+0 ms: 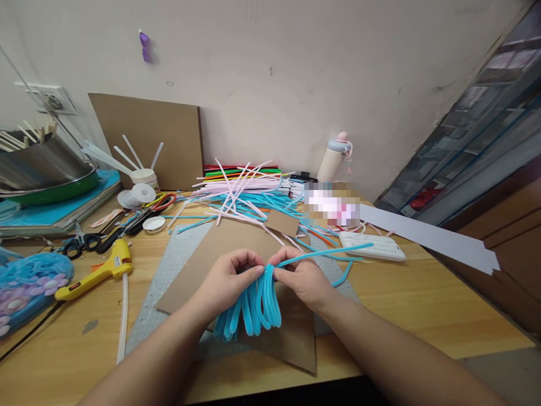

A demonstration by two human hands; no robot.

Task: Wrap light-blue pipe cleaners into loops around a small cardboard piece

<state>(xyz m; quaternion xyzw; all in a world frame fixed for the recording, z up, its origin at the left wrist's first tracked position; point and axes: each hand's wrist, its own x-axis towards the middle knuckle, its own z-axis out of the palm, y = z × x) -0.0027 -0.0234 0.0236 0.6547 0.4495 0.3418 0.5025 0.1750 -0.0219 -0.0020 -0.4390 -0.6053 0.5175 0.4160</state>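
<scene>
A bundle of looped blue pipe cleaners (270,304) hangs between my two hands, its loops pointing down over the brown cardboard (198,256). My left hand (234,279) is closed, thumb and fingers pinching the top of the bundle on its left side. On the other side, my right hand (303,277) pinches the bundle's top right edge. From there a straight blue stem runs out to the right above the hand. Another bent blue length shows beyond the right hand; whether it joins the bundle is hidden.
A yellow hot glue gun (99,272), black scissors (81,241) and a blue flowered piece (34,282) lie at left. Behind the hands spreads a pile of pipe cleaners (249,197). A white power strip (372,246) and a bottle (332,160) stand right. A grey cutting mat (146,321) lies beneath.
</scene>
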